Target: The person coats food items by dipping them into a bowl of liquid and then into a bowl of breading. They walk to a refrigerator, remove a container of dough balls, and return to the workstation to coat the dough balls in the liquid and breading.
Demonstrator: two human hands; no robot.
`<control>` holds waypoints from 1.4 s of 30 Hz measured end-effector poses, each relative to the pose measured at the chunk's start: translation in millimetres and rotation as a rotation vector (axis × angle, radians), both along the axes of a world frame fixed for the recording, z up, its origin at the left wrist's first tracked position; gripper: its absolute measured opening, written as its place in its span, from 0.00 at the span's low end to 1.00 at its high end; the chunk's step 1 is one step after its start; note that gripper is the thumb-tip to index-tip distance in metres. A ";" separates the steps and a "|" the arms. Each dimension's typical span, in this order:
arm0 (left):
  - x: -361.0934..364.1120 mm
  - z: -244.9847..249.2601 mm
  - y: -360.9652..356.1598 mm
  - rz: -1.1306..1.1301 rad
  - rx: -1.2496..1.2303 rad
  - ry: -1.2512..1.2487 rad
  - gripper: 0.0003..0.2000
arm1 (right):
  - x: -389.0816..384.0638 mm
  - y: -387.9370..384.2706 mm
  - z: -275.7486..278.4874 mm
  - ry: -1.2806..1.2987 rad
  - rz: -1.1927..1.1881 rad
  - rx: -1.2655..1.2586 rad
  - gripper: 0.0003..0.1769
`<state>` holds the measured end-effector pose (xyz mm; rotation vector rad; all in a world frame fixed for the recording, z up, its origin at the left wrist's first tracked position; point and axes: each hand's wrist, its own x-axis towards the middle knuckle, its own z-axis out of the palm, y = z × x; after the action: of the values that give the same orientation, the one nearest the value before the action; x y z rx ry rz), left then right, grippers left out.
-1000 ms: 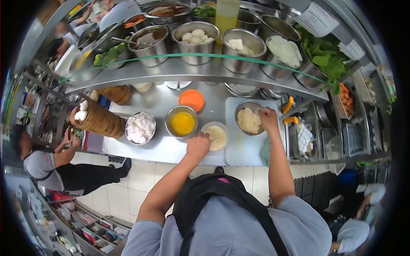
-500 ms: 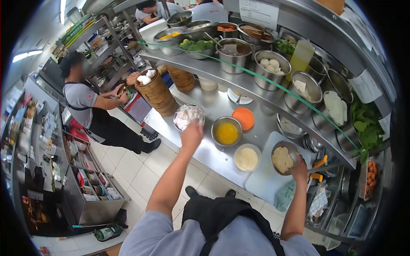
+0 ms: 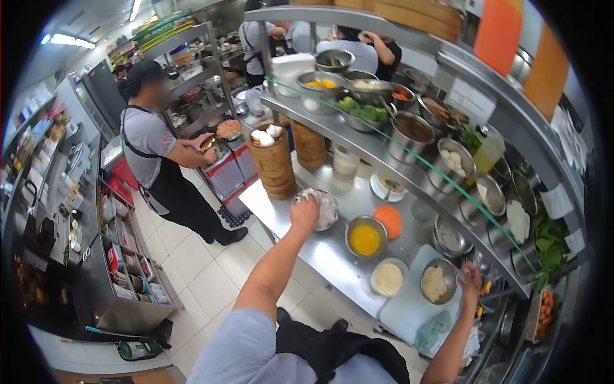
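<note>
My left hand [image 3: 305, 212] is at the left side of a metal bowl [image 3: 336, 218] of pale, whitish food. Its fingers curl down over the contents, hiding the fingertips and whatever they grip. My right hand [image 3: 471, 278] is raised just right of another metal bowl, apart from it, with loosely bent fingers and nothing visible in them. That bowl holds pale yellowish pieces [image 3: 435, 285] and sits on a white cutting board [image 3: 400, 312]. Between my hands are a bowl of yellow liquid [image 3: 364, 240], an orange lid [image 3: 388, 221] and a tub of pale crumbs [image 3: 387, 280].
Stacked bamboo steamers [image 3: 276, 173] stand beyond my left hand. A shelf [image 3: 384, 153] with several ingredient bowls overhangs the counter's back. A crumpled green plastic bag [image 3: 433, 331] lies at the board's front corner. A co-worker [image 3: 153, 141] stands at the left.
My right hand has come off the rim of the bowl with pale yellowish pieces and moved right. My left hand has shifted to the left side of its bowl. The view has turned.
</note>
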<state>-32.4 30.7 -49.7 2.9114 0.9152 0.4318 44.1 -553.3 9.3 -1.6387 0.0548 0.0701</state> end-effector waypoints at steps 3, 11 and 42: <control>-32.1 28.6 5.7 -0.062 -0.051 -0.119 0.17 | 7.4 -8.3 -47.4 -0.002 0.101 -0.246 0.07; -281.7 -47.0 71.0 0.161 -0.577 -0.383 0.13 | -65.5 207.5 13.9 0.070 0.266 0.357 0.09; -754.6 -237.4 263.7 1.100 -1.317 0.331 0.19 | -420.6 1095.6 -21.0 1.476 1.591 0.587 0.22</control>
<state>-786.9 294.4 -287.1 1.1508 1.8051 -0.5046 -376.5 542.3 -11.7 -0.3795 -0.1477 2.2106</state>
